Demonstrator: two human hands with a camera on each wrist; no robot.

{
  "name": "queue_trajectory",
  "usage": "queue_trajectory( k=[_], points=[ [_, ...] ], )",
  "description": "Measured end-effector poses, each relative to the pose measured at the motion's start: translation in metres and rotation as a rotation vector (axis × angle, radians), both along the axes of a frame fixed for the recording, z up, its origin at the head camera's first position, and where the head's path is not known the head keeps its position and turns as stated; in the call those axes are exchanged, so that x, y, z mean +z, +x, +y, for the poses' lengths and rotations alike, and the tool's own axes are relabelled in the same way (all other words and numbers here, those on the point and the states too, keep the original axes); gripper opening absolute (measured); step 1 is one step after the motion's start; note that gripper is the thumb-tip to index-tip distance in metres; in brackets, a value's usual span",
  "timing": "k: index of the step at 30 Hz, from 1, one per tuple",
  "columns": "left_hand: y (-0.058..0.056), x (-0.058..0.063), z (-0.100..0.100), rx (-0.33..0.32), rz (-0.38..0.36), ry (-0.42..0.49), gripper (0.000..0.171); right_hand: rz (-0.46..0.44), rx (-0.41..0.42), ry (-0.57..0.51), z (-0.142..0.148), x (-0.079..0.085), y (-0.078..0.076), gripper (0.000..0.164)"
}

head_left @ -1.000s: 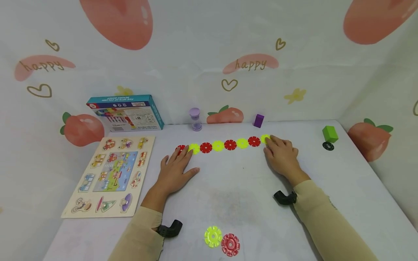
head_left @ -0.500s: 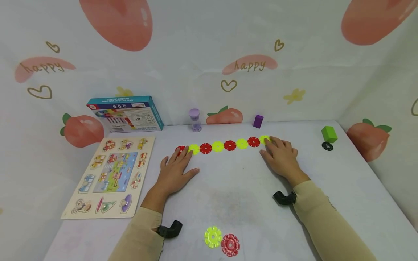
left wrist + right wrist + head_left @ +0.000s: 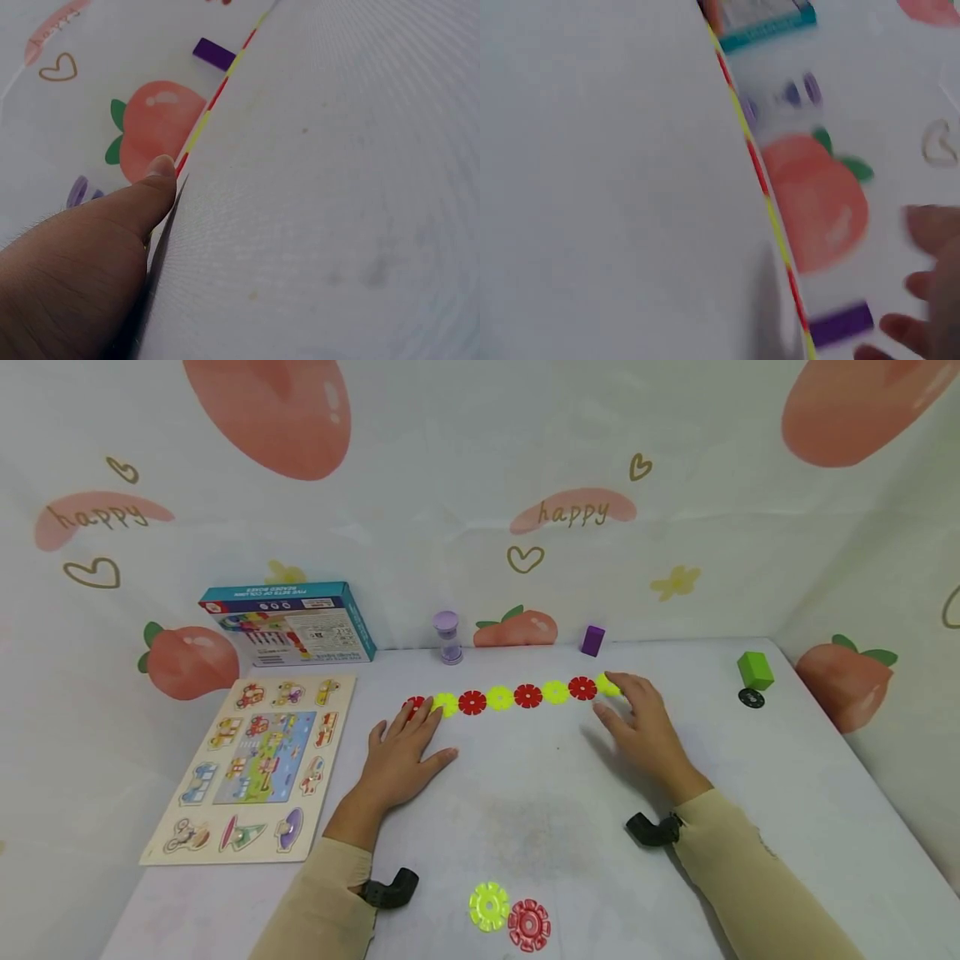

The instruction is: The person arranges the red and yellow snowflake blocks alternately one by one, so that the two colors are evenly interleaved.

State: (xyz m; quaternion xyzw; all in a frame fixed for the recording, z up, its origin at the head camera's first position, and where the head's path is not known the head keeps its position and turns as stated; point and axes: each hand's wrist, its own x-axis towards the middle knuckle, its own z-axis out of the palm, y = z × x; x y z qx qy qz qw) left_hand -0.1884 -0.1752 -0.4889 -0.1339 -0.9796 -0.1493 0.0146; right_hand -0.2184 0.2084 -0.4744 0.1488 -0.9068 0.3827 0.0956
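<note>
A row of flower-shaped plastic discs lies flat across the table, red and yellow-green in turn, with a red disc point(image 3: 528, 696) near its middle. My left hand point(image 3: 401, 756) rests with spread fingers at the row's left end, partly covering the end red disc point(image 3: 413, 702) and reaching the yellow-green disc point(image 3: 446, 704) beside it. At the other end, my right hand point(image 3: 648, 727) hovers with loose fingers over the last yellow-green disc point(image 3: 607, 684), partly hiding it. In the right wrist view its blurred fingers point(image 3: 907, 330) hold nothing.
Another yellow-green disc point(image 3: 489, 907) and red disc point(image 3: 529, 925) lie at the near edge. A wooden puzzle board point(image 3: 247, 768) and box point(image 3: 300, 627) sit left. Behind the row stand an hourglass point(image 3: 447, 637) and purple block point(image 3: 592, 641); a green block point(image 3: 755, 670) and black disc point(image 3: 752, 697) lie right.
My right hand has lifted from the table beside the end yellow-green disc, its thumb and fingers spreading apart. The left hand stays in place, and the row of discs looks the same.
</note>
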Motion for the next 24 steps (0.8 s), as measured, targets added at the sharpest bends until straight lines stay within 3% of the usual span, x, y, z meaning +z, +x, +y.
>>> queue_trajectory(
  k=[3,6,10,13,16,19,24],
  points=[
    [0.001,0.0,0.0,0.001,-0.004,-0.003,0.082,-0.059,0.174,-0.195,-0.02,0.005,0.027,0.049],
    [0.001,0.0,0.0,0.002,-0.002,-0.002,0.081,-0.198,0.403,-0.274,-0.045,0.006,0.061,0.05],
    [-0.001,0.001,0.0,0.001,0.003,-0.002,0.081,-0.366,0.669,-0.22,-0.073,0.007,0.106,0.061],
    [-0.001,0.002,0.0,-0.001,-0.003,-0.001,0.081,-0.359,0.804,-0.053,-0.08,0.007,0.13,0.063],
    [0.0,0.002,0.0,0.0,-0.007,0.0,0.081,-0.279,0.874,0.107,-0.079,0.005,0.141,0.052],
    [0.0,0.001,0.0,0.005,-0.003,-0.007,0.081,-0.222,0.886,0.149,-0.077,0.004,0.144,0.032],
    [0.001,0.001,0.0,0.004,-0.006,-0.008,0.081,-0.235,0.857,0.198,-0.072,0.007,0.14,0.037]
  ],
)
